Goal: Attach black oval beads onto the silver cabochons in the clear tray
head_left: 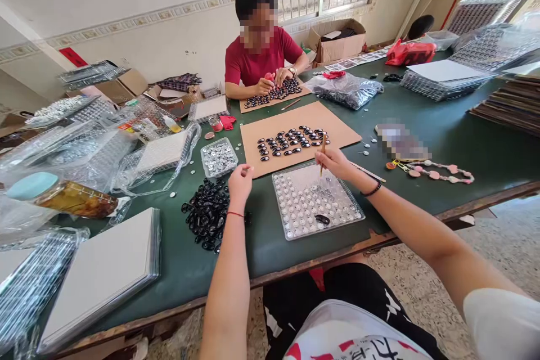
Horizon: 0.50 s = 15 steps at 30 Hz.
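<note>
Bead pile (207, 215) left of tray (314, 202); cardboard sheet (295, 134) behind tray; small dish (218, 157) behind pile.

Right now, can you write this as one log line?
left hand: pinching small piece over black beads | right hand: holding thin stick above clear tray | cardboard: bead rows

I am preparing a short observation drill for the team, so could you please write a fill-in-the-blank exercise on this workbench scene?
1. The right hand holds a thin ____ stick.
2. The pile of black pieces lies on the ____ table.
3. The clear tray sits just in front of a sheet of brown ____.
4. The co-worker across the table wears a ____ shirt.

Missing words: wooden; green; cardboard; red
</note>
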Available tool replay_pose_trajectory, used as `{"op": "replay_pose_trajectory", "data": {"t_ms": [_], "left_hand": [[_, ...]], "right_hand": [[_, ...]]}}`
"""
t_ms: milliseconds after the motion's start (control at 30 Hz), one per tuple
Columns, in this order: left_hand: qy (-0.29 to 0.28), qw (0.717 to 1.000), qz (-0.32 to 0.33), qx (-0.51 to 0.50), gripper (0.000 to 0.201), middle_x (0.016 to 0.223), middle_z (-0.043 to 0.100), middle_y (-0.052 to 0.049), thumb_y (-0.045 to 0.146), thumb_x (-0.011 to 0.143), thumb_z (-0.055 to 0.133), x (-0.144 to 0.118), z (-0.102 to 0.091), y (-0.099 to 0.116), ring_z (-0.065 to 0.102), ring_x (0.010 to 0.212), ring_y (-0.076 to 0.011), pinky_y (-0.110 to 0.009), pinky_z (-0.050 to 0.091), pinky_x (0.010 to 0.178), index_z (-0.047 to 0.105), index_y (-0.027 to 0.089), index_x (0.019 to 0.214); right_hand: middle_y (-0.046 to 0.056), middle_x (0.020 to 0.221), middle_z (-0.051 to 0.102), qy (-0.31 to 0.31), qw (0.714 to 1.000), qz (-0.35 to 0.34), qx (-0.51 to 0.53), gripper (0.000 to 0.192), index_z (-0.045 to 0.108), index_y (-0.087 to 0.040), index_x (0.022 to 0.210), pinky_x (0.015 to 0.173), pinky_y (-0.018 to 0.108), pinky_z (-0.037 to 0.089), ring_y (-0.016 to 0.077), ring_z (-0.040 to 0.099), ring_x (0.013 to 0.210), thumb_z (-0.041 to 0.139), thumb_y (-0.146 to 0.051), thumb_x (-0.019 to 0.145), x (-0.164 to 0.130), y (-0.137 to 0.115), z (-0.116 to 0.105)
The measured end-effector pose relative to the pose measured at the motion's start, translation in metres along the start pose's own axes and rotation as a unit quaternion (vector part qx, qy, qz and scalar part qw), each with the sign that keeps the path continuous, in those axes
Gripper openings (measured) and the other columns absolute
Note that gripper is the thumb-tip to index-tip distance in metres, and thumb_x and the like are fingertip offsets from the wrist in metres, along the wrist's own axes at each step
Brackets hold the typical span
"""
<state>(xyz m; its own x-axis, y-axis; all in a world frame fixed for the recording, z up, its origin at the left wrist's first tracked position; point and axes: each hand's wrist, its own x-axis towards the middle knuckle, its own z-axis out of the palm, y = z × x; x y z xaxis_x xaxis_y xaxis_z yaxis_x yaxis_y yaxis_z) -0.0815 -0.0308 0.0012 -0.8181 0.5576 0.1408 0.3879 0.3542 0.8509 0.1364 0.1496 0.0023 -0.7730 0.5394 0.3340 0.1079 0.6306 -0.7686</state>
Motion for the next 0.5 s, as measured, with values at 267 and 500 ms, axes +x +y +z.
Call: {"op": "replay_pose_trajectory", "data": {"t_ms": [267,500], "left_hand": [[-0.004,0.912,-0.045,0.407,0.04,0.094,0.062,-0.013,0.051,0.077,0.041,0.005,-0.008,-0.02,0.057,0.087,-0.0304,-0.037,0.041,0.068,0.052,0.021,0.1],[-0.011,0.928,-0.016,0.372,0.024,0.085,0.061,-0.011,0.038,0.076,0.049,0.006,-0.006,-0.018,0.057,0.081,-0.0244,-0.031,0.039,0.067,0.05,0.018,0.089]], "right_hand": [[0.003,0.052,0.053,-0.121,0.984,-0.085,-0.1,0.035,0.049,-0.018,0.059,0.048,0.027,0.032,0.0132,0.045,0.047,0.036,-0.036,0.086,-0.013,-0.012,0.007],[0.002,0.055,0.052,-0.022,0.99,-0.073,-0.116,0.036,0.05,-0.017,0.064,0.05,0.024,0.029,0.0129,0.046,0.05,0.034,-0.038,0.087,-0.013,-0.016,-0.006]]}}
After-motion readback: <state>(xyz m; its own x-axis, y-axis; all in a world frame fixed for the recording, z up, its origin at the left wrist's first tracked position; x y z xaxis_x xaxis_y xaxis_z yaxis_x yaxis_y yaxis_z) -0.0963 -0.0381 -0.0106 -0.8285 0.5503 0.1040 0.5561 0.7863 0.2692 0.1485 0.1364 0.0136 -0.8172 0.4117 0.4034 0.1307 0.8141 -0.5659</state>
